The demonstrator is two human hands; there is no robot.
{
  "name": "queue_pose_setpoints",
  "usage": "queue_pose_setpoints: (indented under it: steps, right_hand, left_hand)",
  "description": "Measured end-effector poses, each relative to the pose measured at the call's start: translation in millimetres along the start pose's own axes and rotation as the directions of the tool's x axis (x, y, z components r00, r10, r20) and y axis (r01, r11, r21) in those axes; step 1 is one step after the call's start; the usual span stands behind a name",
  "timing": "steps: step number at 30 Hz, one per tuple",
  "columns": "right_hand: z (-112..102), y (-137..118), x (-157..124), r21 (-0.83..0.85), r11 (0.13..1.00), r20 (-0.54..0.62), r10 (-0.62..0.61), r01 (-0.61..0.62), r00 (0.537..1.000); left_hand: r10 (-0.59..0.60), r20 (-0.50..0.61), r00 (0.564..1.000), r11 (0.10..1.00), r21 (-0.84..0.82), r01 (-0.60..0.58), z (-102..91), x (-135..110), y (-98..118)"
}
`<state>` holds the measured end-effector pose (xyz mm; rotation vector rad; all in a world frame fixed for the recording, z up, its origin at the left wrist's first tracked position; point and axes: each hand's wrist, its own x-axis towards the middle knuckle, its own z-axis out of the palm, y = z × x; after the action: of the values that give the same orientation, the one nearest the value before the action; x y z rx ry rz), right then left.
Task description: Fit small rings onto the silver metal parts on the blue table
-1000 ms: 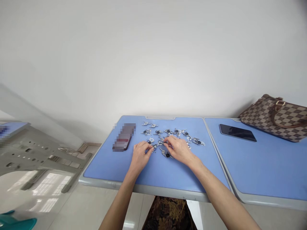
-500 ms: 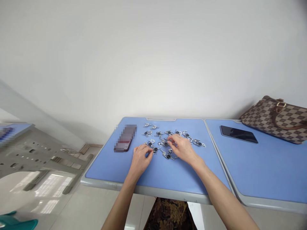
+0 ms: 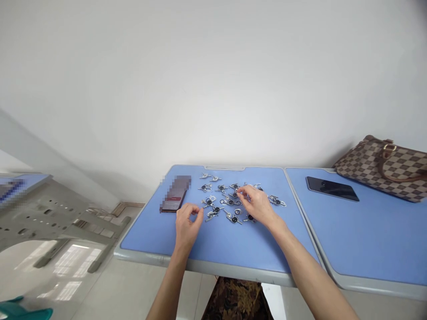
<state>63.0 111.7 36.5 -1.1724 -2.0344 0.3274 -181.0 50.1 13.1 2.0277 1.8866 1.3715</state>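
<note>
Small silver metal parts with black round discs (image 3: 234,219) lie spread on the blue tabletop (image 3: 160,240). My left hand (image 3: 188,224) is just left of them, its thumb and index finger brought together; whether anything is between them I cannot make out. My right hand (image 3: 258,204) reaches over the group's right side with fingers pinched. At its fingertips is one silver part with a black disc (image 3: 235,194). This hand covers some of the parts behind it. Two silver pieces without visible discs (image 3: 216,178) lie toward the back.
A dark phone-like object (image 3: 175,193), partly pixelated, lies at the table's left. On the adjoining right table are a black phone (image 3: 332,188) and a checkered handbag (image 3: 383,166). A white wall (image 3: 213,89) rises behind. Another desk (image 3: 36,213) stands to the left.
My left hand has drawn back left, away from the metal parts, uncovering some. My right hand has shifted slightly right, and a part shows at its fingertips.
</note>
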Motion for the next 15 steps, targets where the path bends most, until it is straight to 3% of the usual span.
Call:
queue_pose_setpoints:
  steps: [5,10,12,15]
  right_hand:
    - [-10.9,26.9,5.1,0.034,0.996,-0.103,0.084,-0.081,0.991]
    - [-22.6,45.3,8.3,0.048,0.980,-0.204,0.201,-0.195,0.958]
    - [-22.5,46.7,8.3,0.036,0.979,-0.200,0.204,-0.201,0.958]
    - [-19.8,47.2,8.2,0.012,0.985,-0.166,0.174,-0.174,0.971]
  left_hand:
    - [-0.125,-0.019,0.992,0.990,-0.070,0.123,-1.5,1.0,-3.3]
    - [-0.027,0.056,0.998,0.998,-0.059,0.030,7.4,35.9,-11.9]
    - [0.077,0.177,0.981,0.997,0.016,-0.081,16.0,63.5,-16.0]
    - [0.147,0.447,0.882,0.910,0.289,-0.298,33.1,106.5,-18.0]
